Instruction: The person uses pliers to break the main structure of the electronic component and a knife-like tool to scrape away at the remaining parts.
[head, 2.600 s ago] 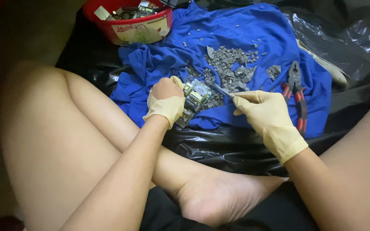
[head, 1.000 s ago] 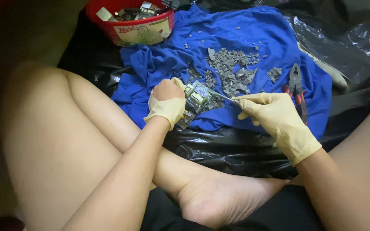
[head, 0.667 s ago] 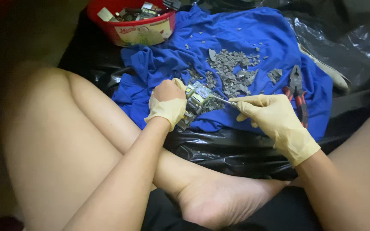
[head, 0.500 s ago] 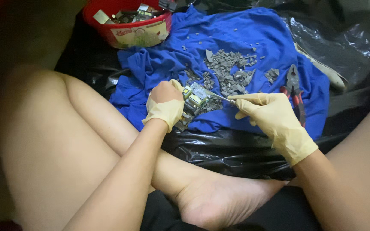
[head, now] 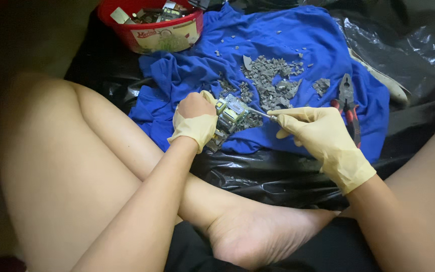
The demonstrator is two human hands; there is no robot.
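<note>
My left hand, in a torn yellowish glove, grips a small green circuit board and presses it onto the blue cloth. My right hand, fully gloved, is closed on a thin metal tool whose tip touches the board's right side. Just beyond the board lies a pile of grey broken pieces on the cloth.
Red-handled pliers lie on the cloth right of my right hand. A red tub of electronic scraps stands at the back left. Black plastic sheeting lies under the cloth. My bare legs and a foot fill the foreground.
My right hand has shifted slightly left and up, keeping the tool's tip at the board. The left hand holds the board in the same spot.
</note>
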